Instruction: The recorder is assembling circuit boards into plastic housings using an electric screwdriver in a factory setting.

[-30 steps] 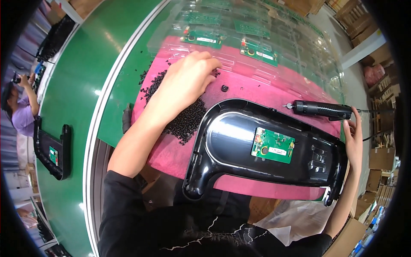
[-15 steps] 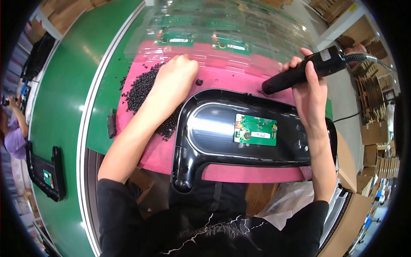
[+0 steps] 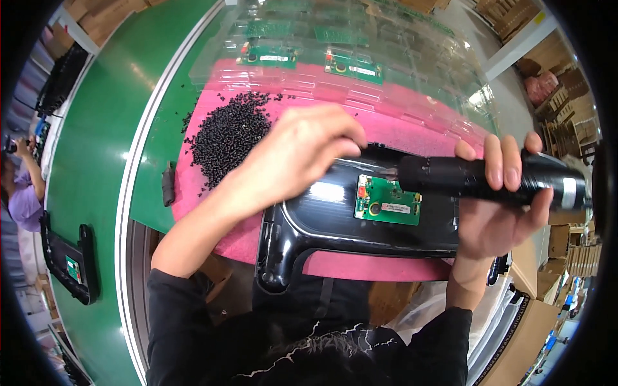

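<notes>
My right hand grips a black electric screwdriver, which lies nearly level over a glossy black plastic housing. The tool's front end is above the upper edge of a green circuit board seated in the housing. My left hand hovers over the housing's far left rim, slightly blurred, thumb and fingers drawn together near the screwdriver's tip. Whatever sits between those fingertips is too small to make out. Left of this hand, a heap of small black screws is spread on the pink mat.
Clear plastic trays with more green boards stand beyond the mat. A small dark object lies on the green table. At far left is another black housing, near a person in purple. Cardboard boxes stand at lower right.
My left hand has moved right, from beside the screw heap to above the housing. The screwdriver has come nearer and turned level, its front end now over the board's edge.
</notes>
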A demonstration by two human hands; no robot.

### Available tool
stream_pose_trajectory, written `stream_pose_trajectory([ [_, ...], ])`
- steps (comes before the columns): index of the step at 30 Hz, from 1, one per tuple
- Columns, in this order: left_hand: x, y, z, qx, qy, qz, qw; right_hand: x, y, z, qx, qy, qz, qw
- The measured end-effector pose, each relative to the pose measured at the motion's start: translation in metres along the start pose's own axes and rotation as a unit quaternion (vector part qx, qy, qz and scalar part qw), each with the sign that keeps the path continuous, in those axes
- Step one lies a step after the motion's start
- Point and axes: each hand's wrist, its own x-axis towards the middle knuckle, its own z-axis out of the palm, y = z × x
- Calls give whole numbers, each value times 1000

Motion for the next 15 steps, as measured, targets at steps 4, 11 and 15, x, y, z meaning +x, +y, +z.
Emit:
stream_pose_trajectory([
  [4,-8,13,13,-56,-83,-42,994,-9,-5,4,-41,-23,-33,998],
  [11,-10,12,21,-65,-87,-16,994,-12,-5,0,-80,-57,-3,995],
  [15,-13,11,21,-40,-85,3,996,-14,2,0,-100,-59,-7,993],
])
